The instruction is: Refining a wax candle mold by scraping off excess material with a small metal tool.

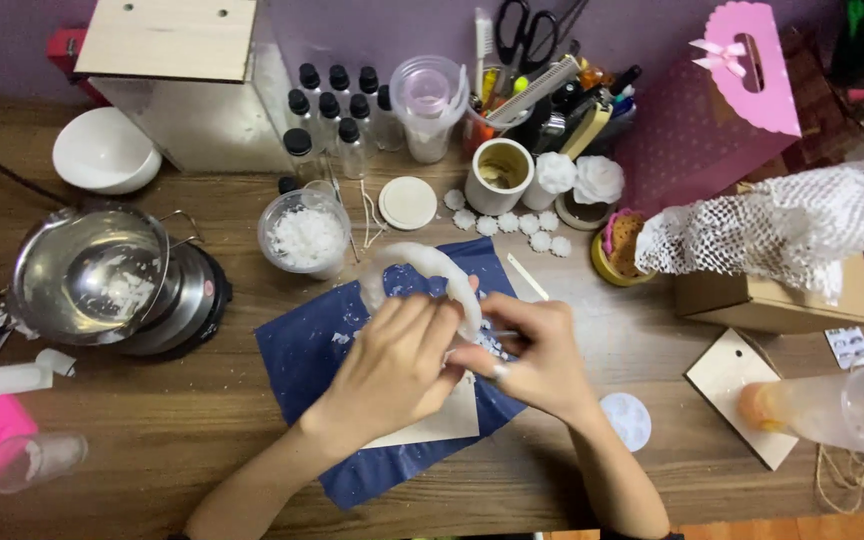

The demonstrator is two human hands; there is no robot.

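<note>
While both hands work over the dark blue plastic sheet (312, 350) in the middle of the wooden table (202, 420), the left hand (392, 365) closes its fingers around the near edge of a translucent white round silicone mould (422, 270), which is lifted and tilted above the sheet. The right hand (537, 355) is curled beside it, touching the left hand; its fingertips pinch something small and white at the mould's right rim, but I cannot tell what exactly. To the left stands a shiny steel melting pot (92, 275) on a black base. Just beyond the sheet is a clear plastic cup with white wax flakes (304, 235). Farther away, small white flower-shaped pieces (512, 222) lie in a curved row near a cream round cup (499, 175).
</note>
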